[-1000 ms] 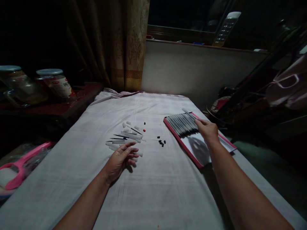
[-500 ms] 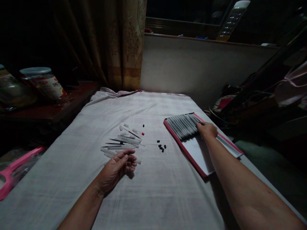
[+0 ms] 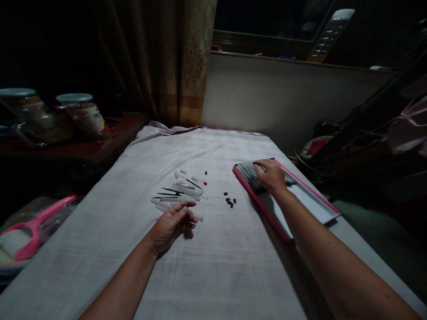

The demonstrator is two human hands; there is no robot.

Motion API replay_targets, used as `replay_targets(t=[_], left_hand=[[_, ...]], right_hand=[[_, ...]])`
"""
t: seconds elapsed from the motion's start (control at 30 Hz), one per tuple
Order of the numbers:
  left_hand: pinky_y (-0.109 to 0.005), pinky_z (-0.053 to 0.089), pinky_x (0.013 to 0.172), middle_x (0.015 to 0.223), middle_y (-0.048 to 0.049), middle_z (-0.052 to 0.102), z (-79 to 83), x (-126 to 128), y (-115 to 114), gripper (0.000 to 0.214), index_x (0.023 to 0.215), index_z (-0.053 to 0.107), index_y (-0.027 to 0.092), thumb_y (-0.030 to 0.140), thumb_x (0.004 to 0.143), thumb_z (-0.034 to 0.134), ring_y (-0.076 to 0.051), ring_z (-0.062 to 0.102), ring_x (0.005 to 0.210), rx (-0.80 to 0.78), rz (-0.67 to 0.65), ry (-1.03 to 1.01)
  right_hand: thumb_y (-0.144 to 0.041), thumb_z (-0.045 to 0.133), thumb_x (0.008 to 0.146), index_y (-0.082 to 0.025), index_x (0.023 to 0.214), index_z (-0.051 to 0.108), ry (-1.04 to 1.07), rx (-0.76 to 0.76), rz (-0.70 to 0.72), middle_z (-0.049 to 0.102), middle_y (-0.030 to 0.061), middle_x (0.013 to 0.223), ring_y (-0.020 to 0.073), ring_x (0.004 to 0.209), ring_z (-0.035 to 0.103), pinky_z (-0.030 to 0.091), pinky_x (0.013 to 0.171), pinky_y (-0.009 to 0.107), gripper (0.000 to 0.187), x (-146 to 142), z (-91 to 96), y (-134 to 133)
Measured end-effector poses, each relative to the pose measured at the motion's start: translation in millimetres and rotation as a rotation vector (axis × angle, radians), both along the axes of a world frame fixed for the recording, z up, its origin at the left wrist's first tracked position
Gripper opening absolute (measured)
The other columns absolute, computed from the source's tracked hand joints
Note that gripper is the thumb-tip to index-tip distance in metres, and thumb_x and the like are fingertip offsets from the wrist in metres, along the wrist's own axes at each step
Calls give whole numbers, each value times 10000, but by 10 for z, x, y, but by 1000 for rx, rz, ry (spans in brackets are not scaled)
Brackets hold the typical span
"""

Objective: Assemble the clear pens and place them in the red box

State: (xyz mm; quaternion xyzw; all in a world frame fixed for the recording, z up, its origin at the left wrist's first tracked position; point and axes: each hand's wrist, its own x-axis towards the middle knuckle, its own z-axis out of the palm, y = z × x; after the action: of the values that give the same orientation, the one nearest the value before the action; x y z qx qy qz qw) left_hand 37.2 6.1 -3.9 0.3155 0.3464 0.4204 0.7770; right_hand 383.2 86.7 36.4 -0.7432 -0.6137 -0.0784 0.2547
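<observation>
My left hand [image 3: 175,223] hovers palm-side inward over the near edge of a loose pile of pen parts, fingers loosely curved and nothing seen in them. The pile holds clear pen barrels [image 3: 187,192], thin dark refills [image 3: 169,193] and whitish caps [image 3: 183,171]. Over on the right, my right hand [image 3: 271,175] lies across a row of pens [image 3: 248,171] in a shallow pink-edged box [image 3: 245,183], its fingers stretched out on them. The hand hides part of the row. Several small black plugs [image 3: 228,201] and one red plug [image 3: 205,183] lie between pile and box.
The pale checked cloth [image 3: 213,266] covers the work surface. To the left, lidded jars [image 3: 88,116] stand on a dark red table [image 3: 96,149], with a pink-handled thing [image 3: 35,226] below. A curtain [image 3: 187,75] and a wall [image 3: 260,93] close off the back.
My right hand has slid left along the row of pens, from its right end to over its middle. My left hand has barely moved. The view has shifted slightly left.
</observation>
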Motion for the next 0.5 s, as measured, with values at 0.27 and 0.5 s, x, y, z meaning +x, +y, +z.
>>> replay_targets(t=[0.27, 0.5], left_hand=[[-211, 565, 632, 466, 80, 439, 65, -23, -9, 336, 974, 712, 137, 351, 738, 820, -117, 625, 568, 7, 38, -66], [-238, 570, 615, 643, 19, 610, 36, -14, 4, 380, 977, 715, 147, 361, 693, 850, -118, 629, 615, -11, 51, -81]], right_hand=[[-298, 538, 916, -248, 1031, 778, -76, -338, 362, 751, 64, 1079, 211, 1005, 665, 469, 806, 271, 270, -1348, -98, -56], [-282, 531, 898, -217, 1043, 773, -165, -513, 342, 758, 132, 1060, 259, 970, 697, 480, 760, 306, 289, -1703, -121, -18]])
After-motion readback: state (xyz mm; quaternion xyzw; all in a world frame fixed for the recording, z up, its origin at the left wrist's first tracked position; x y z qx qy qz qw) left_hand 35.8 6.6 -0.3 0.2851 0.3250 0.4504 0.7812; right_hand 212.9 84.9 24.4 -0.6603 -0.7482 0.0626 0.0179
